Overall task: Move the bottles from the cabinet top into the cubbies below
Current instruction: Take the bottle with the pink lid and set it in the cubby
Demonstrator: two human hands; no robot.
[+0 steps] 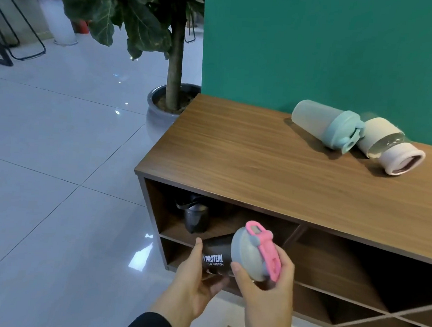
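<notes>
Both hands hold a black shaker bottle (215,257) with white lettering, a grey lid and a pink strap, lying sideways in front of the leftmost cubbies. My left hand (197,286) cups its black body from below. My right hand (265,285) grips the grey lid end. A dark bottle (195,217) stands upright inside the upper left cubby (231,222). On the wooden cabinet top (260,161), at the far right, a translucent bottle with a teal lid (326,124) and a clear bottle with a pale pink sleeve (388,146) lie on their sides, touching.
A teal wall rises behind the cabinet. A potted tree in a grey pot (160,109) stands at the cabinet's left end. Glossy tiled floor (57,179) spreads to the left. More cubbies, some with diagonal dividers (390,313), run along the right.
</notes>
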